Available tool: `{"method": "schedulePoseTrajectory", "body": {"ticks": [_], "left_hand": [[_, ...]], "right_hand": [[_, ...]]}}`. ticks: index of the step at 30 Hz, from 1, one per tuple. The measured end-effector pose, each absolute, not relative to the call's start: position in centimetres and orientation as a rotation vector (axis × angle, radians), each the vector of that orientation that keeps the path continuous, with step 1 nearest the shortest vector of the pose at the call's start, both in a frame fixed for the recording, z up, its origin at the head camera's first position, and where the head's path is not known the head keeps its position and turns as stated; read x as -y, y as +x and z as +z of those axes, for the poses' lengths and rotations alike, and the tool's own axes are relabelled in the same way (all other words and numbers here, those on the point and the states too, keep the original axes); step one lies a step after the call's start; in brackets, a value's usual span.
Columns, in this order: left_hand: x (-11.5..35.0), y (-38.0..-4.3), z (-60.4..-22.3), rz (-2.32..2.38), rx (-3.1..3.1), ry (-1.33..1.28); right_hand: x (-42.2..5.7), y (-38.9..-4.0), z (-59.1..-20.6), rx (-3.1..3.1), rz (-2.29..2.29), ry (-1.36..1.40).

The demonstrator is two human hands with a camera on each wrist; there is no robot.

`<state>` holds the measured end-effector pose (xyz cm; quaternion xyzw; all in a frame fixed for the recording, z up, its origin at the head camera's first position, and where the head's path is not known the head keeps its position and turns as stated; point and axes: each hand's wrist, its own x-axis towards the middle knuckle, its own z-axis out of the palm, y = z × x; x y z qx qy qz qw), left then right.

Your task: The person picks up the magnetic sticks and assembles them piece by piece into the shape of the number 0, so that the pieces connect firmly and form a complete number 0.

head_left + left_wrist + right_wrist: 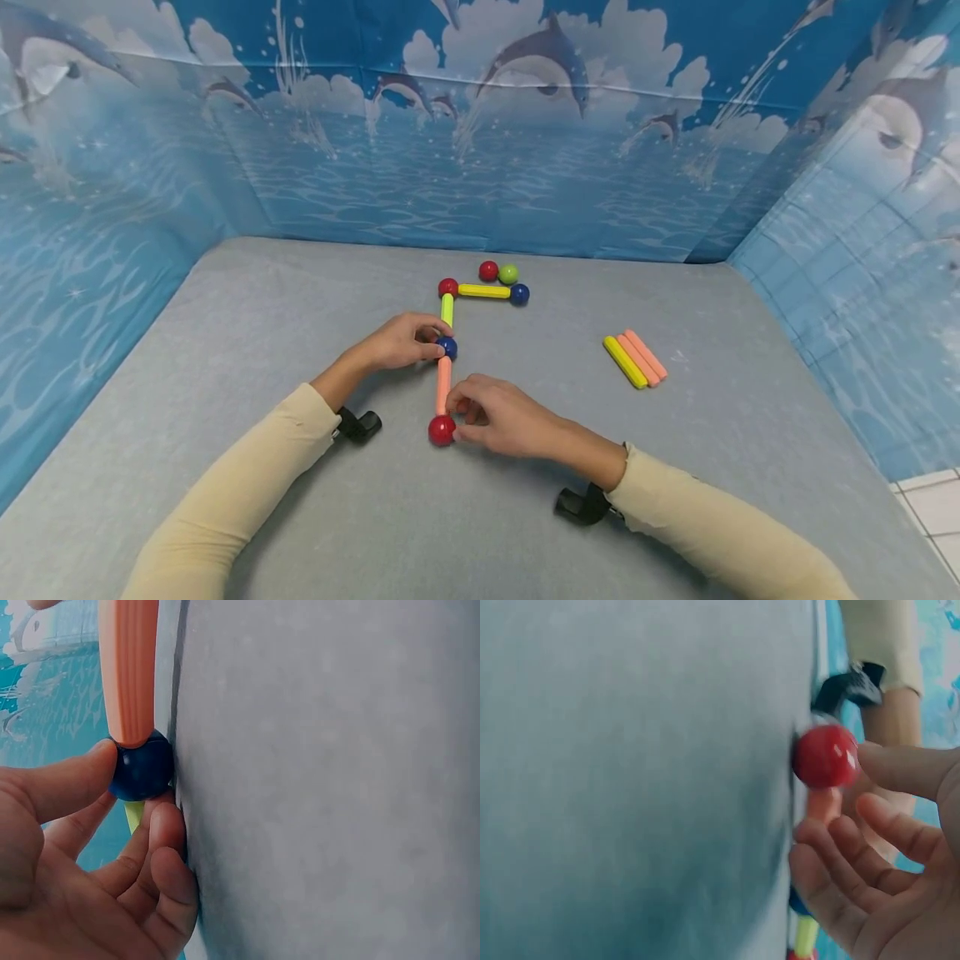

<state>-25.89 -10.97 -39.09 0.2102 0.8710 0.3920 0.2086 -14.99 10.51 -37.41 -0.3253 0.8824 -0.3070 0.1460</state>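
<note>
On the grey table, balls and sticks are joined in a chain. My left hand (406,340) pinches the middle blue ball (142,766), its thumb on one side and fingers round the other. An orange stick (444,385) runs from that ball to a red ball (442,430) at the near end. Beside this red ball is my right hand (512,417), fingers loosely bent and apart, the thumb tip right at the ball's side in the right wrist view. Beyond the blue ball, a yellow-green stick (447,310) leads to another red ball (448,287).
From the far red ball, a yellow stick (483,291) extends right to a blue ball (519,294). Behind it lie a loose red ball (488,271) and a green ball (508,274). Loose sticks, one yellow (625,362) and two orange (645,357), lie on the right.
</note>
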Motion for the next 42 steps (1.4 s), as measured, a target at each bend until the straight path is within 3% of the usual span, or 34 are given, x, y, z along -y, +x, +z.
{"method": "schedulePoseTrajectory", "body": {"ticks": [16, 24, 42], "left_hand": [[11.0, -25.9, -38.9, 1.101, -2.370, 0.503], [10.9, -25.9, -38.8, 1.112, -2.364, 0.497], [10.9, -25.9, -39.0, 1.114, -2.355, 0.483]], "right_hand": [[-22.5, -16.7, -35.8, -2.879, -0.729, -0.711], [-28.7, -17.4, -35.8, -3.112, -0.535, -0.406], [-29.7, -18.3, -37.6, -3.109, -0.391, -0.319]]}}
